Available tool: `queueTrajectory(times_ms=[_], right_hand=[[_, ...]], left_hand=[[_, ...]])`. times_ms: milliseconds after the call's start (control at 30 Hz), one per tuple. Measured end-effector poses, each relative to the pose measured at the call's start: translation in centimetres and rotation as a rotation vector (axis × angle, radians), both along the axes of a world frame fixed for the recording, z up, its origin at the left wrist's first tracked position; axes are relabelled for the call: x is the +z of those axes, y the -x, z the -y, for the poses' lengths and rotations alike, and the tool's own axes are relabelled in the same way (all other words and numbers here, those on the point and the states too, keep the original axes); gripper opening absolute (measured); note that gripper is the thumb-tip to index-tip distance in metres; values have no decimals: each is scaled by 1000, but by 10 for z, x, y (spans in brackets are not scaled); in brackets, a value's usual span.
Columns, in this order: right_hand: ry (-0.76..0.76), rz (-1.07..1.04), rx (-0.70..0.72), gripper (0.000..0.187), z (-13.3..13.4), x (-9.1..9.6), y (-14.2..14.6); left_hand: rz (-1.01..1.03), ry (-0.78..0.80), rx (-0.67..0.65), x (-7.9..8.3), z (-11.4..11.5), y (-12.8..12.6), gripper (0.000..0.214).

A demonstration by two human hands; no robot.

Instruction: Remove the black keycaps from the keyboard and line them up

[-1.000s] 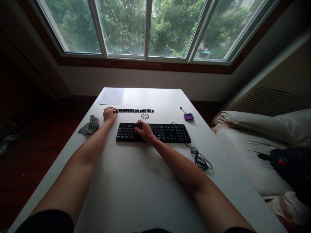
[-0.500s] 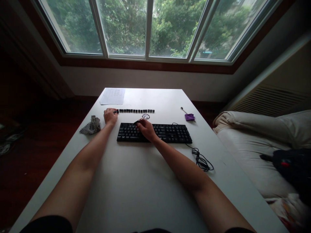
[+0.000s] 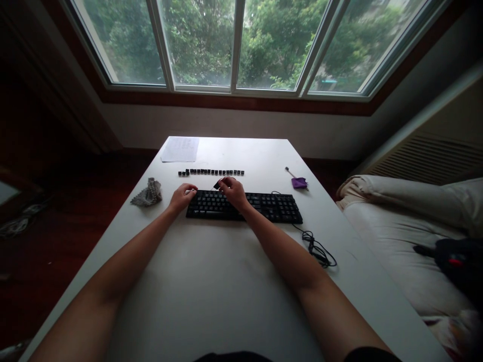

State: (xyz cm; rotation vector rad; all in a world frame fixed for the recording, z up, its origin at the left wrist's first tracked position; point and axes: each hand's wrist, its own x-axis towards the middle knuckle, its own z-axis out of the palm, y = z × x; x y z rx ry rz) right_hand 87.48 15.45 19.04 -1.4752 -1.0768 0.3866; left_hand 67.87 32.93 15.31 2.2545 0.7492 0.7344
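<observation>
A black keyboard [image 3: 260, 203] lies across the white table. At its upper left corner my left hand [image 3: 182, 197] is closed, with the fingertips against the keyboard's edge. Above the keyboard's upper key rows, my right hand [image 3: 233, 192] pinches a keycap puller [image 3: 216, 185], a small dark tool with thin wires that point down and left. The fingers hide part of the tool. Behind the keyboard runs a row of loose black keycaps [image 3: 213, 172]; a few at its left end sit slightly lower than the others.
A grey crumpled cloth [image 3: 148, 193] lies left of my left hand. A paper sheet [image 3: 180, 150] is at the far left corner of the table [image 3: 226, 281]. Toward the right are a small brush [image 3: 290, 172], a purple pouch [image 3: 299, 183] and the coiled keyboard cable [image 3: 319, 251].
My left hand has moved from the left end of the keycap row down to the keyboard's left edge. My right hand has risen slightly, and the puller now points downward.
</observation>
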Motion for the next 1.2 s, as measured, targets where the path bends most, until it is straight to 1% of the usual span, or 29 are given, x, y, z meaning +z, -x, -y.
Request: queueTrajectory(times_ms=[133,267,400,567,667,767,833,900,967,1133,1200], right_hand=[[36,53,8,26,-12,4,2],[78,130,1,22,-25,11,2],[189,238,1,18,-38,19,0],[225,316,86,15,-50,27,5],[212,421,116,13,-47,32,14],[182,552,128,14,-36,37,23],[166,580,126,14,-26,37,25],[146,546,102,14,-19,33,22],[125,467,71,16,-14,26,15],[113,96,51,24,-8,1,-1],[87,-6,32,29,-4,-4,-3]], left_hand=[[34,-8,-77,2,13,5,23],[-20,-131,-147,4,22,8,25],[-45,-198,-167,4,25,8,28],[-56,-194,-167,3,22,9,28],[-47,-196,-170,2,20,9,28],[-59,-186,-169,2,20,9,29],[-69,-180,-166,3,20,9,29],[-71,-177,-165,3,19,9,29],[-69,-178,-164,2,19,9,29],[-55,-193,-164,0,19,9,27],[-41,-206,-161,2,21,9,27]])
